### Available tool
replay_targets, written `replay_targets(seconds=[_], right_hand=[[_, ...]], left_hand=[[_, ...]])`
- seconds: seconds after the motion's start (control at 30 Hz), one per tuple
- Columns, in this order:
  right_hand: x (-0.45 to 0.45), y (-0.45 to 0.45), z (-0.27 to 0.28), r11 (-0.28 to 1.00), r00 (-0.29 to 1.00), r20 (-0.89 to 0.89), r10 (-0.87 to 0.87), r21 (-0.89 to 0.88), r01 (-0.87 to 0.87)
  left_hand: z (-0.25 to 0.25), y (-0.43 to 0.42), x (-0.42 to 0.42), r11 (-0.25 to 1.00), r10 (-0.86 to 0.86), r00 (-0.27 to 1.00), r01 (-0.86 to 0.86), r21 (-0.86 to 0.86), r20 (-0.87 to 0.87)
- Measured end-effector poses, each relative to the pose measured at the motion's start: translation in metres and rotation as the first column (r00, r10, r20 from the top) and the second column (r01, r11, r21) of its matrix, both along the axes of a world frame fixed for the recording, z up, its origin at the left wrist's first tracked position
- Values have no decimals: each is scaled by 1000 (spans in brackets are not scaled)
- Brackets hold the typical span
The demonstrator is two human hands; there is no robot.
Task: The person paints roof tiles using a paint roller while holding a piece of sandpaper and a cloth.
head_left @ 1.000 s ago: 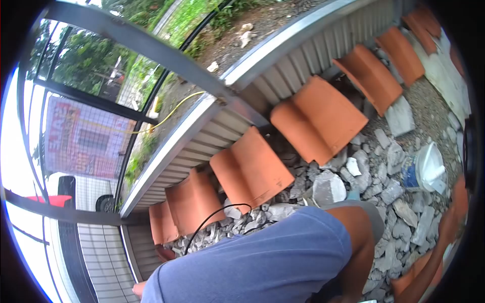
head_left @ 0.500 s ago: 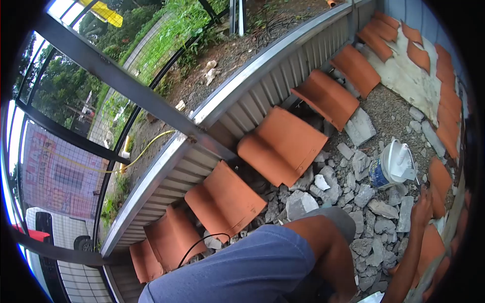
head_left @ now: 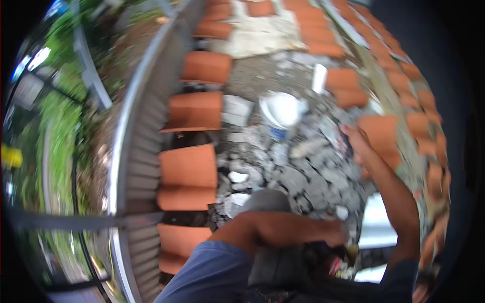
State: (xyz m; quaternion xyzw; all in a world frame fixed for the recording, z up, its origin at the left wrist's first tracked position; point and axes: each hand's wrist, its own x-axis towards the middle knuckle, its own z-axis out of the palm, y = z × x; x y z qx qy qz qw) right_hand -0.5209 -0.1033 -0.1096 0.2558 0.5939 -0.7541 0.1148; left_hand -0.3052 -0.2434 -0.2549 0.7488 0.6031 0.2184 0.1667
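Note:
My right hand [head_left: 357,143] reaches out at the right, over grey rubble beside an orange roof tile [head_left: 381,132]. Its fingers are wrapped round a dark-handled tool [head_left: 345,143] with what looks like a greyish blade; blur hides its exact kind. Bent across in front of my body, my left arm ends in a closed, smeared left hand [head_left: 335,233]. A yellowish piece [head_left: 350,253] shows just below that hand, but whether it is held is unclear. Farther forward, a white bucket [head_left: 281,112] with a blue lower part stands on the broken concrete [head_left: 316,177].
Orange tiles [head_left: 188,174] line the left side along a metal rail [head_left: 124,136]. More tiles [head_left: 424,126] run down the right. A pale sheet [head_left: 262,36] lies at the far end. A shiny whitish sheet-like piece [head_left: 376,224] lies beneath my right forearm.
The view has swung round, so the bucket now sits nearer the middle. My left hand has come into view. The tool in my right hand now shows more plainly.

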Motion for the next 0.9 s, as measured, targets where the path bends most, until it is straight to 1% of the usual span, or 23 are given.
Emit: replay_targets(seconds=[0.03,0.07,0.1,0.13,0.17,0.2,0.23,0.27,0.3,0.33,0.37,0.4,0.47,0.5,0.53,0.57,0.63,0.67,0.73,0.77,0.83,0.87,0.9], right_hand=[[16,5,25,1000,999,40,-21,-7,21],[31,27,27,999,998,41,47,-2,-47],[53,30,62,998,993,104,-52,33,49],[79,42,86,997,990,115,-78,29,75],[106,59,102,995,993,81,-81,59,76],[150,81,115,980,974,124,-189,89,179],[181,97,127,975,988,33,-154,167,146],[201,108,135,966,995,-62,-81,241,94],[231,117,145,912,992,-101,-72,397,106],[267,128,151,837,990,-135,-48,535,114],[300,138,149,794,982,-183,-52,588,152],[334,140,139,763,957,-233,-171,584,278],[395,135,123,738,883,-276,-379,485,468],[425,134,106,695,862,-258,-437,512,505],[454,135,79,624,808,-308,-501,519,585],[475,129,60,518,783,-286,-553,618,592],[504,118,28,384,661,-232,-713,659,646],[520,114,13,384,648,-220,-729,652,654],[542,119,-15,336,616,-113,-780,754,564],[550,120,-26,265,654,-130,-746,842,470],[541,125,-19,205,777,-84,-623,942,266],[530,125,-13,66,841,-130,-525,979,193],[520,126,-9,71,848,-132,-514,978,195]], left_hand=[[51,-5,-30,960,-179,984,176,-219,7],[85,-7,-46,921,-237,971,234,-311,26],[71,-13,-45,981,-92,992,106,-163,89],[73,-8,-50,929,-162,984,176,-326,71],[86,-9,-56,915,-181,982,190,-355,57],[97,-8,-58,894,-209,977,203,-400,27],[109,-10,-62,866,-255,967,229,-445,1],[98,-14,-62,868,-312,950,294,-400,23],[89,-20,-61,870,-348,937,337,-361,36],[90,-25,-62,859,-369,929,357,-366,39],[98,-29,-64,835,-356,930,360,-416,89],[104,-32,-64,809,-341,930,365,-461,139],[109,-40,-65,797,-350,927,369,-478,131],[110,-44,-65,795,-341,933,352,-495,116],[110,-47,-66,785,-352,929,361,-503,117],[111,-51,-66,781,-361,927,360,-510,101],[108,-54,-64,761,-388,917,373,-531,89],[108,-57,-62,726,-407,908,388,-567,100],[110,-61,-60,698,-412,906,380,-607,94],[112,-63,-58,682,-414,905,379,-626,97],[112,-64,-59,672,-403,911,361,-647,90],[110,-64,-60,675,-401,909,377,-635,113],[109,-64,-59,678,-399,906,394,-620,139]])
